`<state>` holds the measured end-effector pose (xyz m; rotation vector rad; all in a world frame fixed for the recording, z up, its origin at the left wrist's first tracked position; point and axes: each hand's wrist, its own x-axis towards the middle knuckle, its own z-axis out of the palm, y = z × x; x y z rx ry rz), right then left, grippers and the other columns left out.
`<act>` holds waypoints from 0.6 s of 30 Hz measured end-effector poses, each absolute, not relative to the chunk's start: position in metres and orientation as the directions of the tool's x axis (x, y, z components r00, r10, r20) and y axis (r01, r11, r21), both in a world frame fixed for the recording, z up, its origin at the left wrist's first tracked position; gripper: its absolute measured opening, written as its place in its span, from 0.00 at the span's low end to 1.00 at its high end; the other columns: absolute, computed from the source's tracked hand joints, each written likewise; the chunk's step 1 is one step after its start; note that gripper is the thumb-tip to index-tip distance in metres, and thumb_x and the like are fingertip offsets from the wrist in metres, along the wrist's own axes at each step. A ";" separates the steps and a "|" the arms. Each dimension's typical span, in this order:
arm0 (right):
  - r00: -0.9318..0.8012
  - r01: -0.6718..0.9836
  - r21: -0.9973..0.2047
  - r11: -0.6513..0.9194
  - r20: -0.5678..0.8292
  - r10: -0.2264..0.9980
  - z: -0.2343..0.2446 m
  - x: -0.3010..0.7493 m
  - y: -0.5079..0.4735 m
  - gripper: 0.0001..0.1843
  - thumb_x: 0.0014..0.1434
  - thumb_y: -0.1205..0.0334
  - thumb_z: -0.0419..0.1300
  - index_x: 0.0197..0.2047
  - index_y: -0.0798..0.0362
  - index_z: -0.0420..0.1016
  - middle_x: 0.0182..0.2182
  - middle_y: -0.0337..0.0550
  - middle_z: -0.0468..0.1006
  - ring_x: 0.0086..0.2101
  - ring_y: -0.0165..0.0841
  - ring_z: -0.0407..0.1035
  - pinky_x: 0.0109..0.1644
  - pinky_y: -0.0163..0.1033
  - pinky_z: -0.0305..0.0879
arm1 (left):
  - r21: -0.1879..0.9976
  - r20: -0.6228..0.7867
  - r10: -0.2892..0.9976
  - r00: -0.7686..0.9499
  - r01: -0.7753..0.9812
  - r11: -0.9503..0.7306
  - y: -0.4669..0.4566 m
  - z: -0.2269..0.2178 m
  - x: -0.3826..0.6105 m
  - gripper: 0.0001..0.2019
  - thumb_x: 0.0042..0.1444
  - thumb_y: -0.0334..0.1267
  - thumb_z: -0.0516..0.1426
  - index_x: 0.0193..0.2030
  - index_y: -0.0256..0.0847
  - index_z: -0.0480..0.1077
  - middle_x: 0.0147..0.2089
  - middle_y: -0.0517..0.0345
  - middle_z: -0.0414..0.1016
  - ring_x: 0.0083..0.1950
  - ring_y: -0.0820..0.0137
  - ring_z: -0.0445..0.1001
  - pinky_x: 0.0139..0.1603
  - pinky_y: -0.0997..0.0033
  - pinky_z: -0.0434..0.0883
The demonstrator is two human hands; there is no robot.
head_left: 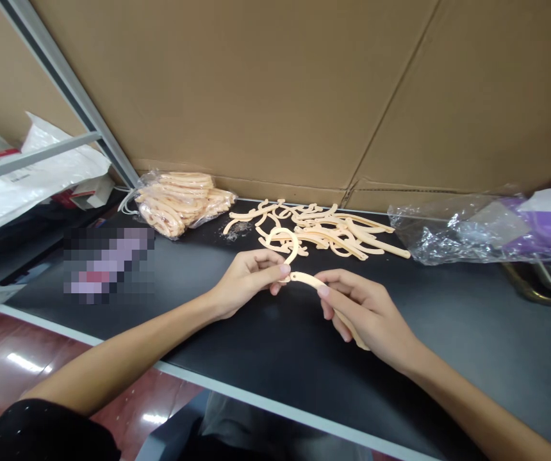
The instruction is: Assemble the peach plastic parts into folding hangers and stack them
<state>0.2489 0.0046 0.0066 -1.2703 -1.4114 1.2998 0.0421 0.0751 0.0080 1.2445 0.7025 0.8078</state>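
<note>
My left hand (246, 280) pinches the lower end of a cream plastic hook (295, 243), whose curve rises above the fingers. My right hand (366, 310) grips a long, slightly bent cream plastic arm (307, 280), like part of a clothes hanger. The arm's near-left end has a small hole and points at the hook's base. Those two ends are very close; whether they touch I cannot tell. Part of the arm is hidden by my right fingers, and its other end shows below them. Behind my hands lies a loose pile of similar cream plastic pieces (326, 237).
A clear bag of cream pieces (179, 202) sits at the back left. Crumpled clear plastic packaging with purple (487, 230) lies at right. Cardboard (275, 96) walls off the back of the black table (256, 358). A metal frame (71, 89) stands left.
</note>
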 end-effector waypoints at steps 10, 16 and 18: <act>-0.145 0.363 -0.926 0.102 0.052 0.988 0.003 0.248 0.004 0.17 0.66 0.48 0.56 0.48 0.50 0.76 0.26 0.35 0.69 0.19 0.24 0.61 0.22 0.33 0.58 | 0.985 0.011 0.830 0.557 -0.147 0.086 0.075 0.007 0.042 0.13 0.55 0.42 0.66 0.31 0.33 0.71 0.27 0.62 0.72 0.25 0.80 0.68 0.30 0.76 0.64; -0.134 0.455 -0.870 0.187 0.141 0.981 0.002 0.247 0.003 0.15 0.66 0.51 0.55 0.45 0.51 0.76 0.22 0.33 0.66 0.21 0.27 0.62 0.26 0.35 0.60 | 0.989 0.021 0.833 0.553 -0.133 0.064 0.075 0.005 0.042 0.14 0.56 0.42 0.65 0.30 0.33 0.69 0.26 0.62 0.72 0.24 0.81 0.68 0.29 0.77 0.64; -0.137 0.443 -0.881 0.165 0.115 0.984 0.003 0.247 0.003 0.14 0.65 0.51 0.56 0.44 0.52 0.75 0.22 0.33 0.67 0.21 0.27 0.62 0.26 0.36 0.59 | 0.992 0.017 0.833 0.553 -0.114 0.055 0.075 0.005 0.043 0.15 0.56 0.42 0.65 0.30 0.33 0.69 0.26 0.62 0.72 0.23 0.81 0.68 0.27 0.78 0.63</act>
